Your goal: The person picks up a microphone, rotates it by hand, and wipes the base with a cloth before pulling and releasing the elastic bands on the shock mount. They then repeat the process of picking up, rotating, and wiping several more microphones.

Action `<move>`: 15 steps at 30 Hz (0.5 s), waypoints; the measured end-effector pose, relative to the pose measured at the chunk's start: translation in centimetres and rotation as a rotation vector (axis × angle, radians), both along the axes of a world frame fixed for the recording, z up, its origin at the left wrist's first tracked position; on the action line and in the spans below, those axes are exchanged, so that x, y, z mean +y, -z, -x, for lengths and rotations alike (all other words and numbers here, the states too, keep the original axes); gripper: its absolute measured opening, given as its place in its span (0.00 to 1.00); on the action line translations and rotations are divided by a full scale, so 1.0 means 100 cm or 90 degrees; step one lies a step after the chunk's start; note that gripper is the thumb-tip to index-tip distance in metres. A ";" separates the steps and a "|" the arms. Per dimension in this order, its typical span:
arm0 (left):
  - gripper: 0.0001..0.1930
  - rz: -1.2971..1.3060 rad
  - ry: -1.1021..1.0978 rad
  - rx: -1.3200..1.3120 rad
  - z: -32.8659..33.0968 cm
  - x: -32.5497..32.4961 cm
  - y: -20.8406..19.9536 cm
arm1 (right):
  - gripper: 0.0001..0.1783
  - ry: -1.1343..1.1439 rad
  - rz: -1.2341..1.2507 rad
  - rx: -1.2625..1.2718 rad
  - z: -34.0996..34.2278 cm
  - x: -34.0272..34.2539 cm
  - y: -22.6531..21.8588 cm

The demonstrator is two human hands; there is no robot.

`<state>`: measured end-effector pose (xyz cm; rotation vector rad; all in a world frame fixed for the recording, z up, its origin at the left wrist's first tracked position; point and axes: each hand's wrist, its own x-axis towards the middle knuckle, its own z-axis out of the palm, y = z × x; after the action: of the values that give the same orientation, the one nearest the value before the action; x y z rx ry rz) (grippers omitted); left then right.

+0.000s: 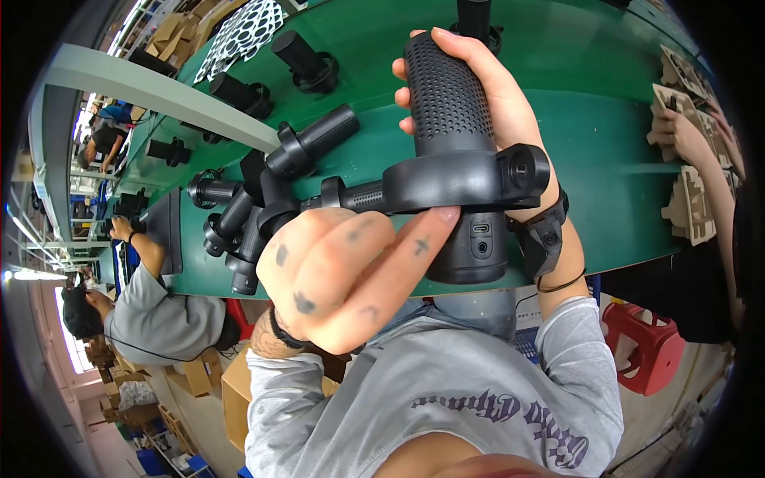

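A black microphone [453,103] with a perforated upper body and a broad ring mount [438,182] is held upright in front of me. My right hand [510,99] wraps round the perforated part from behind, fingertips showing on its left side. Below the ring, the lower body [468,253] shows a small port and a round jack. My left hand [335,271] is closed beside the ring, one finger reaching out with its tip against the ring's lower edge. Its thumb is hidden. A hinge-like bracket [522,169] sits at the ring's right end.
Several similar black microphones [315,143] lie on the green table [598,167] left of my hands, and more stand farther back. At right, another person's hand [684,134] touches moulded tan trays [689,207]. A co-worker [163,319] sits at left. A red stool [644,350] stands at lower right.
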<state>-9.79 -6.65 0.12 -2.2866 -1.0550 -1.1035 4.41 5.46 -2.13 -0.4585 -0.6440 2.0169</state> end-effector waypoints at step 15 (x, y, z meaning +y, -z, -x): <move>0.16 -0.102 0.050 0.300 0.018 0.032 -0.016 | 0.18 0.018 0.026 -0.065 0.021 0.013 0.028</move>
<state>-11.64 -3.49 1.72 -2.3089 -0.6719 -0.5994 2.29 6.73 -4.90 -0.5950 -0.6560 1.9928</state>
